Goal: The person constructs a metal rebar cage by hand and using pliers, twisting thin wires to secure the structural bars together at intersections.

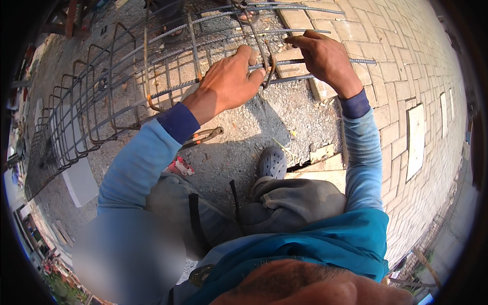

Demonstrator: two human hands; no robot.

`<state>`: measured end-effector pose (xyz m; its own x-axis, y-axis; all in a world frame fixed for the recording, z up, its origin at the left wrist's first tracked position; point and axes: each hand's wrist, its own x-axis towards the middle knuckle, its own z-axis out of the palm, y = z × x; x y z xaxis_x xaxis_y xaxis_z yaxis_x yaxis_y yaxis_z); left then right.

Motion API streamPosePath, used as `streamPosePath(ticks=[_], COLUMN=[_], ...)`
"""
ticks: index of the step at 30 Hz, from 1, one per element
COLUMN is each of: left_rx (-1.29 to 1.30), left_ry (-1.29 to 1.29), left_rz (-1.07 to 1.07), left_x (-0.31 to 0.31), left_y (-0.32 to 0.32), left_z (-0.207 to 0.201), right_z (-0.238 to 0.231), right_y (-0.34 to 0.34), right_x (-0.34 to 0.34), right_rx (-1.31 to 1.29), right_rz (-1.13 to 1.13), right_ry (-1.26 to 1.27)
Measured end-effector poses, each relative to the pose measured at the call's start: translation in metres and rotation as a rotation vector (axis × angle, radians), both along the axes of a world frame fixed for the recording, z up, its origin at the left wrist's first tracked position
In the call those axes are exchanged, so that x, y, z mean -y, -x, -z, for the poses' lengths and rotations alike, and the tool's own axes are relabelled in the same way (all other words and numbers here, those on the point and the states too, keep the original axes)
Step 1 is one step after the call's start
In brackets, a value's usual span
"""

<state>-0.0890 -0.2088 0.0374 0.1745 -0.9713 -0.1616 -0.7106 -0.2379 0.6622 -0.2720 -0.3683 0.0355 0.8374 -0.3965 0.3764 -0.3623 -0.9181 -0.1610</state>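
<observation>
A long cage of ribbed steel bars and bent square stirrups (112,86) runs from the far left toward the paving. My left hand (226,81) is closed round a lengthwise steel bar (287,62), its thumb and fingertips beside a rusty stirrup (273,58). Just right of that stirrup, above the bar ends, my right hand (325,58) has its fingers drawn together, index and thumb pointing left. Whatever lies in its fingertips is too small to make out. Part of the bar passes hidden behind both hands.
Brick-like paving (391,96) spreads to the right, with gravel (284,119) under the cage. A loose rusty bent bar (206,136) and a red wrapper (180,166) lie near my knees. A clog (273,162) is on my foot. Another person's feet (248,16) stand beyond the cage.
</observation>
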Motion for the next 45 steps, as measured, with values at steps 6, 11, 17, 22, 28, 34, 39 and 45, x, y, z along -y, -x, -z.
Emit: streamPosePath(ticks=[6, 11, 17, 22, 28, 34, 39, 45], left_rx=[-0.055, 0.022, 0.072, 0.055, 0.070, 0.016, -0.027, -0.277], left_ry=[0.088, -0.023, -0.051, -0.058, -0.071, -0.021, -0.014, -0.182], left_rz=[0.123, 0.151, 0.141, 0.130, 0.107, 0.060, 0.038, 0.001], left_x=[-0.003, -0.002, -0.002, -0.002, 0.000, -0.001, -0.004, 0.003], left_y=[-0.002, 0.004, 0.011, 0.012, 0.017, 0.019, 0.019, 0.006], left_z=[0.006, -0.005, -0.007, -0.005, 0.000, 0.004, 0.008, -0.004], right_z=[0.002, -0.003, -0.007, -0.006, -0.001, 0.006, -0.003, -0.020], right_y=[-0.003, -0.021, -0.042, -0.041, -0.039, -0.040, -0.031, -0.019], right_x=[0.012, 0.009, 0.010, 0.012, 0.015, 0.011, 0.006, 0.010], right_rx=[-0.154, -0.437, -0.498, -0.545, -0.378, -0.431, -0.343, -0.408], right_rz=[-0.043, -0.095, -0.116, -0.069, -0.469, -0.315, -0.215, 0.009], right_ry=[0.046, -0.068, -0.207, -0.044, -0.542, -0.768, -0.575, -0.194])
